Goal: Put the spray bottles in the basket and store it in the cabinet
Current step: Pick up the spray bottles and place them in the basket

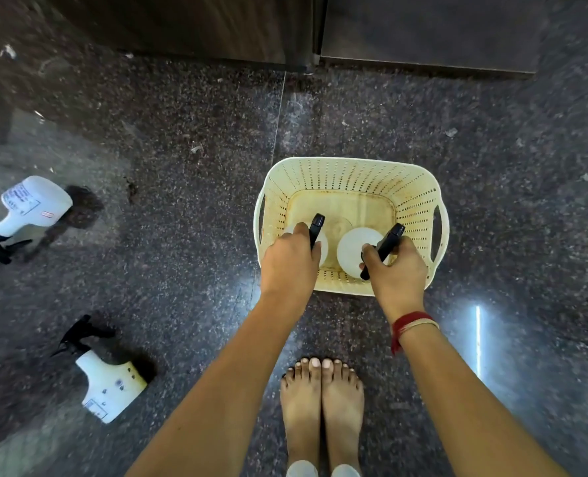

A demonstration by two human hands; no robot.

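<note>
A cream perforated basket (pixel 351 173) stands on the dark floor in front of me. My left hand (pixel 287 266) grips the black trigger head of a white spray bottle (pixel 323 243) held upright inside the basket's near left part. My right hand (pixel 397 270) grips the black head of a second white spray bottle (pixel 353 247) upright beside it, inside the basket. Two more white spray bottles lie on their sides on the floor to the left: one far left (pixel 32 210), one nearer me (pixel 108 385).
Dark wooden cabinet fronts (pixel 196 25) and a grey panel (pixel 427 29) run along the top of the view, doors shut. My bare feet (pixel 322 407) stand just behind the basket. The floor is polished speckled granite (pixel 182 166) with small bits of debris.
</note>
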